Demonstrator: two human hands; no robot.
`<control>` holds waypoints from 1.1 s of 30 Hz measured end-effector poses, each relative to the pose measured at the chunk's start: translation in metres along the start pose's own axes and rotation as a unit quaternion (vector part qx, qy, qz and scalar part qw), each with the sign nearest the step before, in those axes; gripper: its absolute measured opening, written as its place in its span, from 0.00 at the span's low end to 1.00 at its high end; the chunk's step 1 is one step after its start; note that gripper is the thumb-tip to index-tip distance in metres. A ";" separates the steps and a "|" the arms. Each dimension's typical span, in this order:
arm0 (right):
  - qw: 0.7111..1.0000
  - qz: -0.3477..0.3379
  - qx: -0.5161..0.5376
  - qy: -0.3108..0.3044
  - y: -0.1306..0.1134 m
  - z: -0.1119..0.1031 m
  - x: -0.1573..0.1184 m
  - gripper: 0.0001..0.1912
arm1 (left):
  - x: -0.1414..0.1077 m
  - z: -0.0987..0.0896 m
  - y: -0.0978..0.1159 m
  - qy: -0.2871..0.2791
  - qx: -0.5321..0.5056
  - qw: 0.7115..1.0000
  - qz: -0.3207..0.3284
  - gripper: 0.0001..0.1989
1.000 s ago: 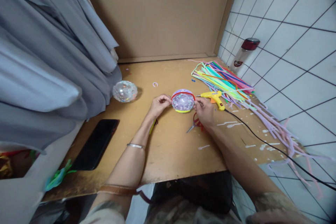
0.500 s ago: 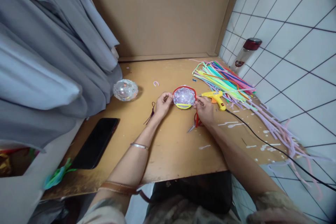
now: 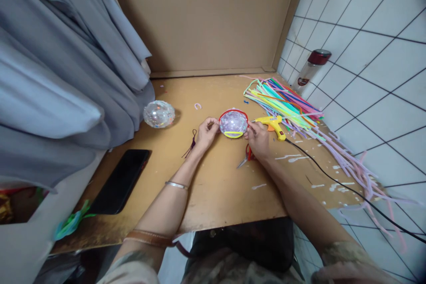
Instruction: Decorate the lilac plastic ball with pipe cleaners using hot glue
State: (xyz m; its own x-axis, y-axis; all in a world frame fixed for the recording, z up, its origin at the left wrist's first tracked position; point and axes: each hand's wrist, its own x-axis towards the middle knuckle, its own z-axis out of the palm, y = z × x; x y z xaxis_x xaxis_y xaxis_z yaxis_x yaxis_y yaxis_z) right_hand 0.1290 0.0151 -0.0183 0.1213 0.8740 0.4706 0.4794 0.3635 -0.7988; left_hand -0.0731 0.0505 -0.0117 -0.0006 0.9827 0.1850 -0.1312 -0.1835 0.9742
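A clear, purplish round ball (image 3: 233,122) sits on the table between my hands. A red pipe cleaner (image 3: 234,110) arches along its far edge, and a yellow pipe cleaner (image 3: 233,134) crosses its near side. My left hand (image 3: 208,133) is closed in a pinch on the red strip's left end, against the ball. At the ball's right edge, my right hand (image 3: 258,139) pinches the other end of the red strip; its fingertips partly hide that end. Red-handled scissors (image 3: 246,158) lie just below my right hand. Right of the ball is a yellow glue gun (image 3: 271,125).
A second clear ball (image 3: 159,114) rests at left. Several coloured pipe cleaners (image 3: 282,102) are piled at back right near a bottle (image 3: 311,71). A black phone (image 3: 121,182) lies front left. The glue gun's cord (image 3: 328,177) runs right, and a grey curtain (image 3: 66,75) hangs left.
My right hand has shifted slightly left and closer to the ball. The red length that hung below its fingers no longer shows there. My left hand has stayed in place.
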 end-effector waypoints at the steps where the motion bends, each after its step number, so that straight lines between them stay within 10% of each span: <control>1: 1.000 0.003 0.008 0.000 0.000 0.000 0.000 0.19 | -0.001 0.001 0.001 0.000 -0.002 1.000 0.001 0.12; 33: 0.999 -0.021 -0.024 0.004 0.004 -0.001 0.000 0.20 | -0.002 0.002 0.004 0.030 0.048 0.997 0.042 0.09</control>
State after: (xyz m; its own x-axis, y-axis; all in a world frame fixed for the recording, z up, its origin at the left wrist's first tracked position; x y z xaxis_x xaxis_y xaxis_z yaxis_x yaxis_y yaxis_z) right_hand 0.1319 0.0164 -0.0212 0.1071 0.8551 0.5073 0.5254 0.3845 -0.7590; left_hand -0.0715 0.0480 -0.0082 -0.0673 0.9628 0.2619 -0.0321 -0.2644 0.9639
